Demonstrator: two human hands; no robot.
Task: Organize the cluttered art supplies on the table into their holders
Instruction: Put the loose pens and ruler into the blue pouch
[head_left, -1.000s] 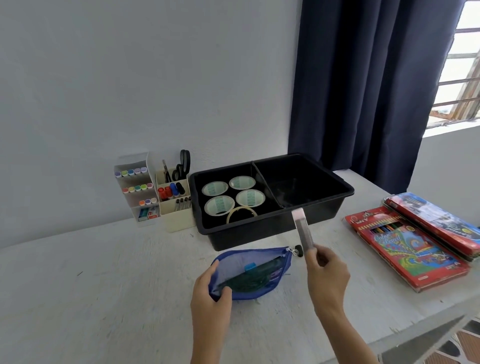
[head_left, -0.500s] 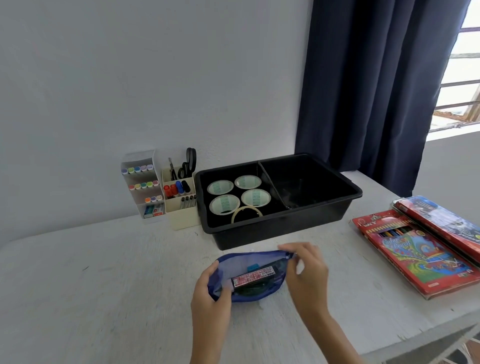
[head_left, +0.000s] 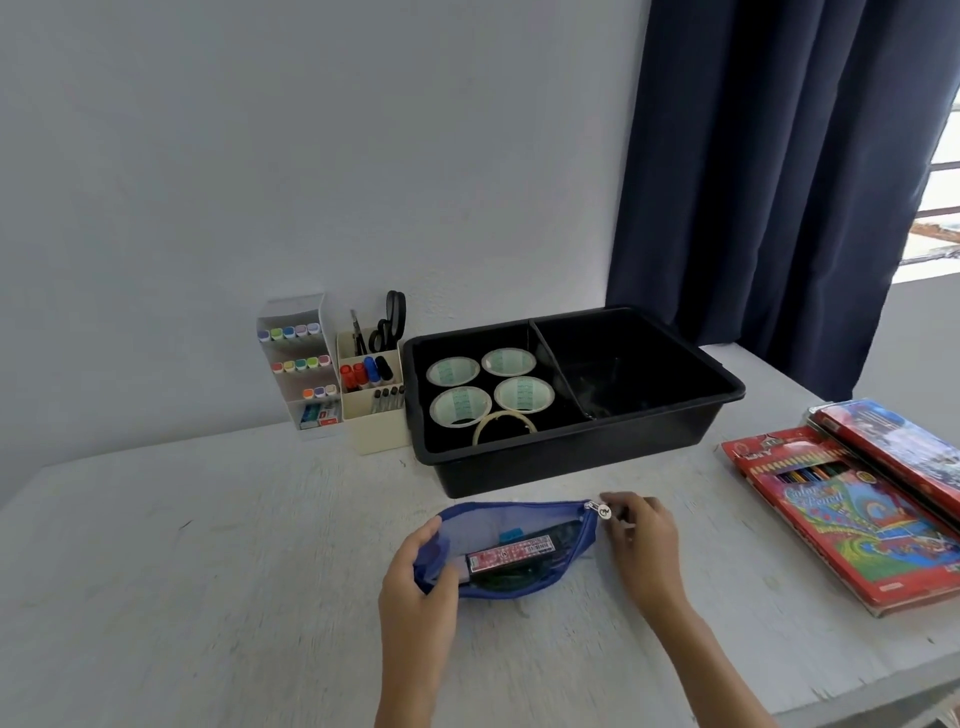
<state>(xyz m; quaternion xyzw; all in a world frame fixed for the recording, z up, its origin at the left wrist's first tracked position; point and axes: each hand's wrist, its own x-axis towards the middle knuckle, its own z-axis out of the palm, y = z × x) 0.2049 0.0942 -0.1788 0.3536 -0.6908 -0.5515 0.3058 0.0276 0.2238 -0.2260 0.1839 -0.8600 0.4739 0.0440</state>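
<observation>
Here left grip (head_left: 415, 584) holds pouch (head_left: 483, 526) end; right grip (head_left: 644, 545) pinches zipper pull (head_left: 604, 513).

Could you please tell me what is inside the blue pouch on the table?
The open pouch holds a red box with a barcode label, a small blue piece and dark items underneath, too hidden to identify. The left hand covers one end.

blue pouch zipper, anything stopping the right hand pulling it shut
Nothing visible along the opening: the red-labelled box lies inside the blue pouch. The left hand grips only its far end; the right hand pinches the zipper pull.
</observation>
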